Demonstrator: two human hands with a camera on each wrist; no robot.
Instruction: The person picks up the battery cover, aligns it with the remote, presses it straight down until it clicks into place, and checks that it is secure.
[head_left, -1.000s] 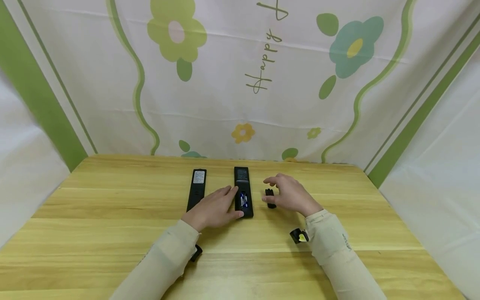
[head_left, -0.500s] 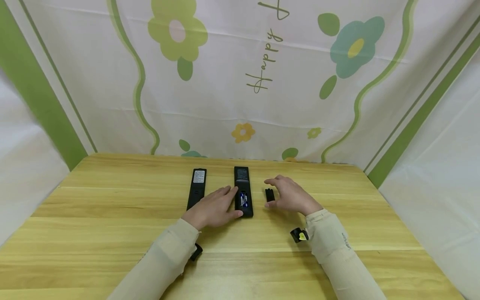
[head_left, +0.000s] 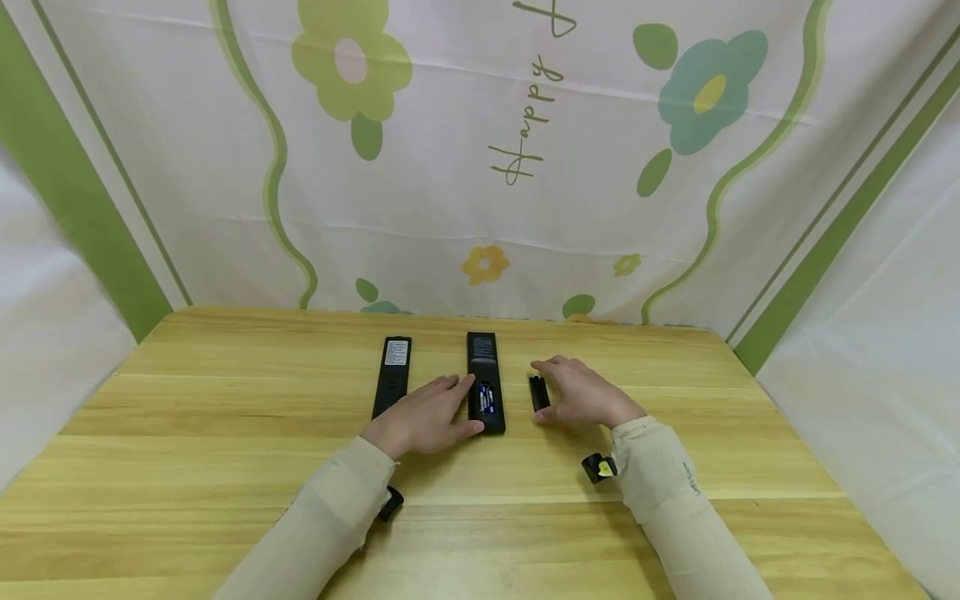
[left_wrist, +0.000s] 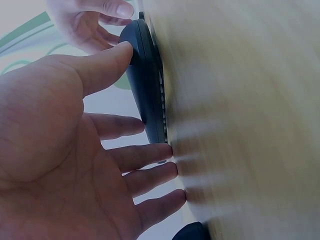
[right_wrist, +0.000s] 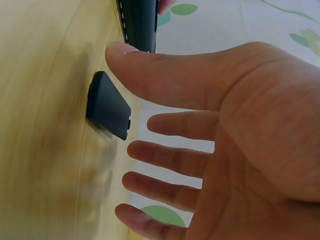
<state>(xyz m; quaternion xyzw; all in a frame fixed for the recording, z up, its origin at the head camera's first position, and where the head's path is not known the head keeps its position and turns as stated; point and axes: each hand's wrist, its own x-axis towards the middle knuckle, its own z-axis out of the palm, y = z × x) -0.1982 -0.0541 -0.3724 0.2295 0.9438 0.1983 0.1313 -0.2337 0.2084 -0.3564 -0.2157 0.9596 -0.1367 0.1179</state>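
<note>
A black remote control [head_left: 483,358] lies back up in the middle of the table, its battery compartment uncovered. Blue batteries [head_left: 487,399] sit inside it. My left hand [head_left: 425,417] rests at its left side, the thumb touching the near end and the index finger the side. In the left wrist view the fingers [left_wrist: 150,156] are extended and the other fingertips reach the tabletop. The black battery cover [head_left: 539,393] lies to the right of the remote. Around it, thumb and fingers spread apart, is my right hand [head_left: 588,393]. The right wrist view shows the cover [right_wrist: 107,106] apart from the fingers.
Another black remote [head_left: 392,387] with a white label lies to the left, partly behind my left hand. Black wrist pieces show under both sleeves. A patterned cloth [head_left: 420,183] rises behind the wooden table [head_left: 225,433].
My right hand has shifted slightly around the battery cover, its thumb coming nearer the cover's near end. My left hand stays on the remote.
</note>
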